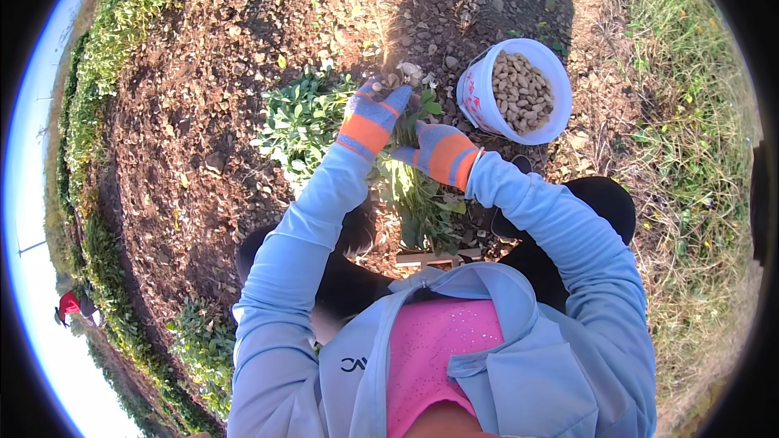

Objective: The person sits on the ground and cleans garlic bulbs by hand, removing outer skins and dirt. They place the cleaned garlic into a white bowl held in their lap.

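Note:
My left hand (372, 118), in an orange and grey knit glove, is closed around the root end of a pulled peanut plant, with pale pods (411, 73) showing at its fingertips. My right hand (444, 152), gloved alike, holds the stems of the same plant just below and to the right. The plant's leafy green tops (420, 201) hang down towards my lap. To the right of my hands, a white plastic bucket (478, 94) with red print tilts towards me. Many peanuts in their shells (522, 91) lie inside it.
More uprooted plants (304, 121) lie on the stony soil left of my hands. A small slatted wooden piece (435, 258) shows between my legs. Weeds and dry grass (681, 164) edge the right side. Crop rows (109, 67) run along the left, where a person in red (70, 304) is far off.

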Tool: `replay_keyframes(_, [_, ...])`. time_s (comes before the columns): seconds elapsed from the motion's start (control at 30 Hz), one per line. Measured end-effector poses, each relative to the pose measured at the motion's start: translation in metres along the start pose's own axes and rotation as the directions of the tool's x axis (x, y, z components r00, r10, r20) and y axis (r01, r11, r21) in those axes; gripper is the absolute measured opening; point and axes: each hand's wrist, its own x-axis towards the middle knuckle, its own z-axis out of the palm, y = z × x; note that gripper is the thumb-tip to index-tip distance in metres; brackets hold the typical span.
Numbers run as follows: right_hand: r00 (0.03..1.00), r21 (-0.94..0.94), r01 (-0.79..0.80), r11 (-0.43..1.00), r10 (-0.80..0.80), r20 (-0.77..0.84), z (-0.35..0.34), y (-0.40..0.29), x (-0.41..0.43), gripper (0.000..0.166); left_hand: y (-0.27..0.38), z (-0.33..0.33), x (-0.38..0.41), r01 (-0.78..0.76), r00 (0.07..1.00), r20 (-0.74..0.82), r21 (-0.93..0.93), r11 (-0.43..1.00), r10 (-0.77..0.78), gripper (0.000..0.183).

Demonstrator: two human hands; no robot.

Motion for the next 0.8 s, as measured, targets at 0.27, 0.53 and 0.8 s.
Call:
replay_keyframes(0.27, [0.922,0.363,0.146,0.92,0.006,-0.386,-0.076,0.036,-0.006,0.025,0.021,0.002,-0.012,0.115,0.99,-0.057,-0.201,0.973,-0.128,0.016])
replay_keyframes(0.53, [0.671,0.1,0.479,0.872,-0.289,-0.683,-0.065,0.005,-0.002,0.044,-0.002,0.0,0.003,0.115,0.989,0.109,-0.103,0.988,-0.104,0.025])
replay_keyframes(0.8, [0.896,0.371,0.358,0.857,-0.203,-0.394,-0.073,0.004,-0.006,0.043,0.0,0.009,-0.006,0.206,0.974,0.086,0.024,0.978,-0.208,0.031])
